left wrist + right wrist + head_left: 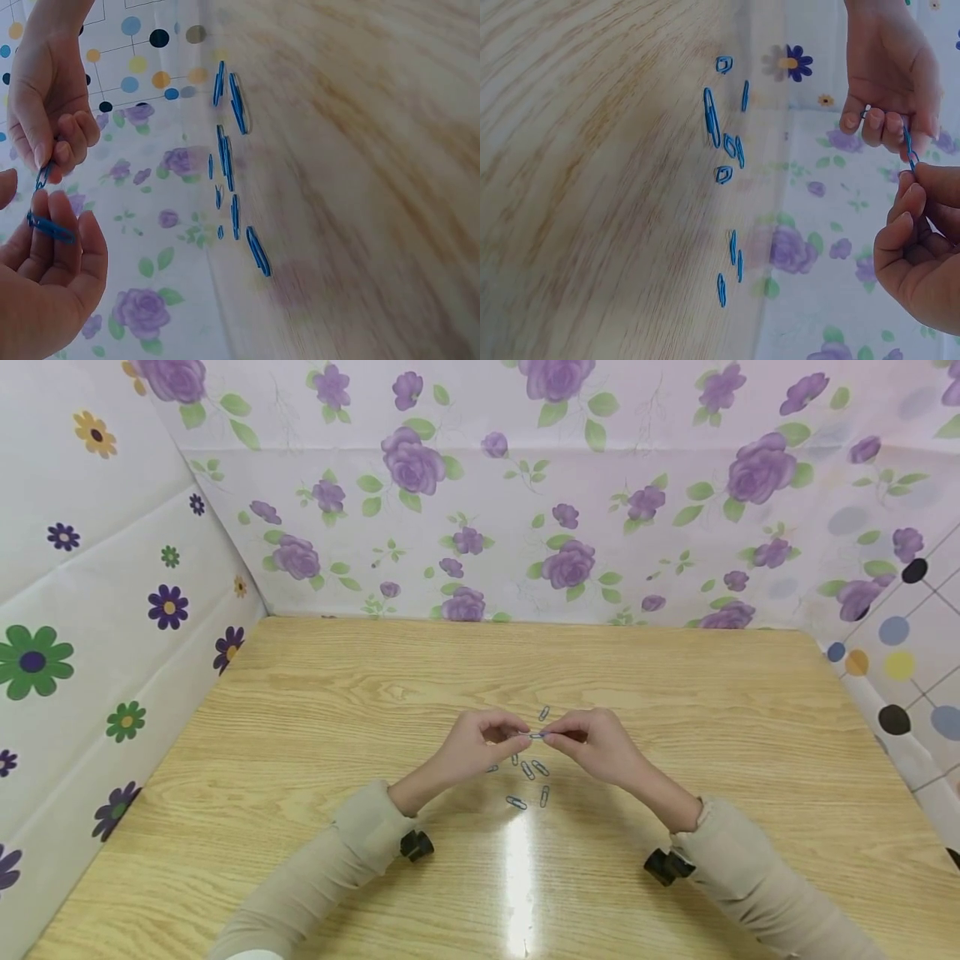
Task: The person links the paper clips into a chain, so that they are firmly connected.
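My left hand [480, 745] and right hand [600, 747] meet just above the table, fingertips nearly together. In the head view a blue paper clip [537, 736] spans the gap between them. My right hand pinches a blue paper clip [45, 174] between thumb and finger. Against the fingers of my left hand lies another blue paper clip [52, 227], touching or close to the first; whether they are linked I cannot tell. From the right wrist, a clip [908, 142] runs between both hands' fingertips. Several loose blue paper clips [527, 770] lie on the table below.
The wood-grain table [360, 693] ends at a back wall sheet with purple roses [412, 462]. A flowered sheet [32, 662] stands on the left, a dotted one [900, 666] on the right. One loose paper clip [544, 713] lies beyond the hands.
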A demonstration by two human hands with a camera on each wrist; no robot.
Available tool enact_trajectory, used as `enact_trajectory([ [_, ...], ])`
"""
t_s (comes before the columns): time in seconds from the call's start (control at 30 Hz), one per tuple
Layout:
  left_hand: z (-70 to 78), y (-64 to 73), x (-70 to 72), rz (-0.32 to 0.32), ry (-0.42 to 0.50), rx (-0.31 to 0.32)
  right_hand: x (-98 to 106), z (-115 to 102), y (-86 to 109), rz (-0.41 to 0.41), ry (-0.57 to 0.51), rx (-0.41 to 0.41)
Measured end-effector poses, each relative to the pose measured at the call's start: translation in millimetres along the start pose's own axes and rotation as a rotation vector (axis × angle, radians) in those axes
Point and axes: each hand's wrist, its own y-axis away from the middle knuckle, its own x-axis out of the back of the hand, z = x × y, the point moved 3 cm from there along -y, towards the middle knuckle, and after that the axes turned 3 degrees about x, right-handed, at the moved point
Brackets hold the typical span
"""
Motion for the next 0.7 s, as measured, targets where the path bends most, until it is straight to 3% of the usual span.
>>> enact_trajectory([
  [0.2,-2.1,-2.7,-2.2,0.029,-0.046,-0.084,-4,2,-1.6,-0.004,-0.002,0.006],
  [0.43,-32.6,-11.6,-8.5,-0.007,-0.109,-0.145,-5,4,-1.2,-0.023,-0.017,-0.024],
  [0.7,-33.5,-10.9,-8.0,-0.007,-0.136,-0.155,4,16,1.8,-0.049,0.036,-0.106],
])
